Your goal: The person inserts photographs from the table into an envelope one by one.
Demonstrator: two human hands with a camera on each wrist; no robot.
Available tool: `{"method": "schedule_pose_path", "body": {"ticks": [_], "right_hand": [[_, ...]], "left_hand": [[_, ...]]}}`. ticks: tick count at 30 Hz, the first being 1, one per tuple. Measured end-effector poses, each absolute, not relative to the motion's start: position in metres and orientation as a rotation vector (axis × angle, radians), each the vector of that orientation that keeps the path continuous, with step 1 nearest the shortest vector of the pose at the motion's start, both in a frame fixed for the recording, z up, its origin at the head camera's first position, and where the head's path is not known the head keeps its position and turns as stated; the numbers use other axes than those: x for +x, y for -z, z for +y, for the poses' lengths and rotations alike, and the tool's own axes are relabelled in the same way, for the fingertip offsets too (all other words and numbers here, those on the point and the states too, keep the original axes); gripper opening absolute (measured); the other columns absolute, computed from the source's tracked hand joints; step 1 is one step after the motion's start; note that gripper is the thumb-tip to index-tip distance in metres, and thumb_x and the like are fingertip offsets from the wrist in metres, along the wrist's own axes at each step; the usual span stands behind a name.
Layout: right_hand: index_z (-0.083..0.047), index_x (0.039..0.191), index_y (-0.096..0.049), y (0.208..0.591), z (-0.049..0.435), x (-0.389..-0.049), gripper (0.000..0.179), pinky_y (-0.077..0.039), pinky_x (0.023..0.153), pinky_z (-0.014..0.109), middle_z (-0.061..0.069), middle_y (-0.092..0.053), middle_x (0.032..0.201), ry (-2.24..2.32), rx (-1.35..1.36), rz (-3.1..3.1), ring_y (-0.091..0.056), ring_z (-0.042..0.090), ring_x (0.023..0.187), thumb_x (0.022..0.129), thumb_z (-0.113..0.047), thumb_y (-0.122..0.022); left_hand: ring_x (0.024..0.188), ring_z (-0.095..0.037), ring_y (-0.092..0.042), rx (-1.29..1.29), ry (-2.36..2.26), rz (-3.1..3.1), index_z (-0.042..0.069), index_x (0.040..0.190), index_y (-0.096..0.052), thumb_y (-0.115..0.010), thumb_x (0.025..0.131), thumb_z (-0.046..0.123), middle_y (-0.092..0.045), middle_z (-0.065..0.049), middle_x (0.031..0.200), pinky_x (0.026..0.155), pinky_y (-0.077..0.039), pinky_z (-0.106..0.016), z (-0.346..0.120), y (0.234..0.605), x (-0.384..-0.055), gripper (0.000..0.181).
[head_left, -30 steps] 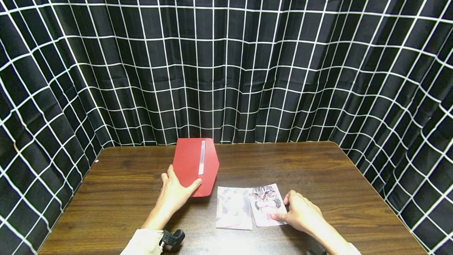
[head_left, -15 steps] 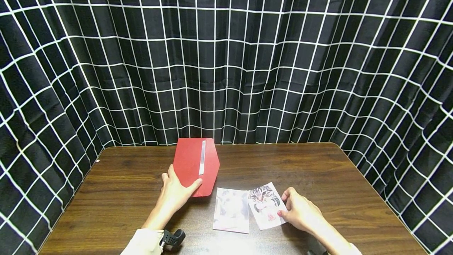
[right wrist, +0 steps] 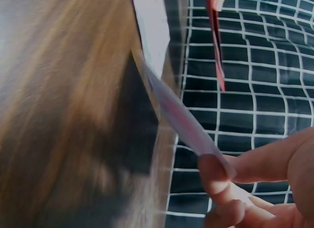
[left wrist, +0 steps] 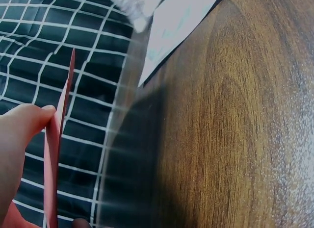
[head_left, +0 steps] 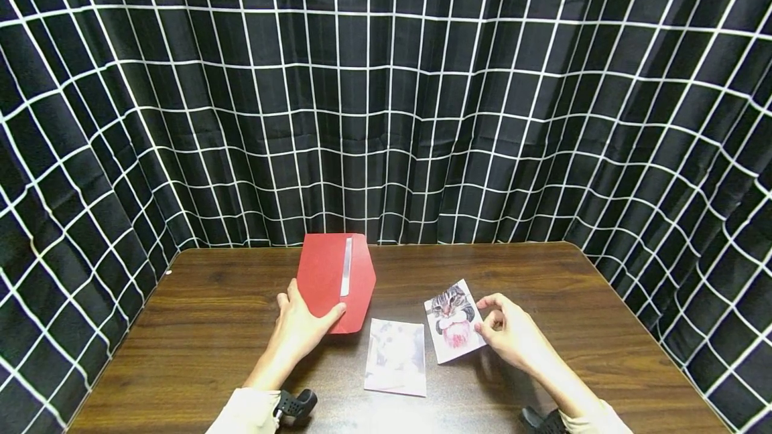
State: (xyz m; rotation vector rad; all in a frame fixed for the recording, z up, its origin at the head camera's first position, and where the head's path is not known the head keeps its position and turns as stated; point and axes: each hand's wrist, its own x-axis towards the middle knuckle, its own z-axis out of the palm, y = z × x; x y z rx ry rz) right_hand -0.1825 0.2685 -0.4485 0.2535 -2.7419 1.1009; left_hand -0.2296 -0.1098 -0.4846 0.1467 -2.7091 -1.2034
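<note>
My left hand (head_left: 298, 328) grips the lower end of a red envelope (head_left: 328, 273), thumb on the front face. A silvery strip runs along the envelope by its flap. Seen edge-on in the left wrist view, the envelope (left wrist: 55, 144) stands off the table. On the right, my right hand (head_left: 512, 333) pinches the right edge of a cat picture card (head_left: 454, 323) between thumb and fingers. The right wrist view shows that card (right wrist: 184, 117) tilted and raised, its shadow below. Between the hands a second pale printed card (head_left: 395, 357) lies flat on the table, its picture washed out by glare.
The brown wood-grain table (head_left: 211, 327) has rounded far corners. A dark curtain (head_left: 386, 99) with a white grid hangs behind it and along both sides. A tiny white speck (head_left: 168, 272) shows at the left edge. Glare brightens the table's near middle.
My right hand has lifted the cat card off the table and moved it up and away from the pale card, which shifted slightly left. My left hand and the envelope have hardly moved.
</note>
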Motion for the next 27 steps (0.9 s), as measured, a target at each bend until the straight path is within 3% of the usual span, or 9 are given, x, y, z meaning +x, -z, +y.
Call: {"method": "schedule_pose_path", "body": {"ticks": [7, 18, 27], "right_hand": [[0.003, 0.122, -0.062, 0.444, 0.258, -0.195, 0.031, -0.04, 0.059, 0.026, -0.002, -0.064, 0.07, -1.227, 0.268, -2.603, -0.047, 0.003, 0.058, 0.095, -0.004, -0.075], [0.003, 0.123, -0.064, 0.439, 0.236, -0.215, 0.034, -0.039, 0.059, 0.024, 0.007, -0.071, 0.073, -1.334, 0.261, -2.451, -0.051, 0.005, 0.06, 0.091, -0.002, -0.076], [0.003, 0.124, -0.064, 0.435, 0.219, -0.228, 0.034, -0.039, 0.059, 0.021, 0.014, -0.073, 0.076, -1.447, 0.259, -2.395, -0.05, 0.003, 0.059, 0.091, 0.001, -0.075]], "left_hand": [[0.107, -0.05, -0.066, 0.141, 1.203, -2.707, -0.005, 0.162, -0.023, -0.085, 0.082, 0.06, -0.044, -0.032, 0.134, 0.097, -0.055, -0.064, -0.109, 0.485, -0.23, 0.12], [0.105, -0.047, -0.066, 0.14, 1.226, -2.705, -0.002, 0.162, -0.022, -0.086, 0.082, 0.059, -0.044, -0.029, 0.132, 0.096, -0.056, -0.063, -0.108, 0.484, -0.229, 0.119], [0.108, -0.051, -0.067, 0.127, 1.191, -2.694, -0.007, 0.162, -0.023, -0.085, 0.083, 0.059, -0.043, -0.033, 0.137, 0.098, -0.055, -0.063, -0.107, 0.483, -0.229, 0.12]]}}
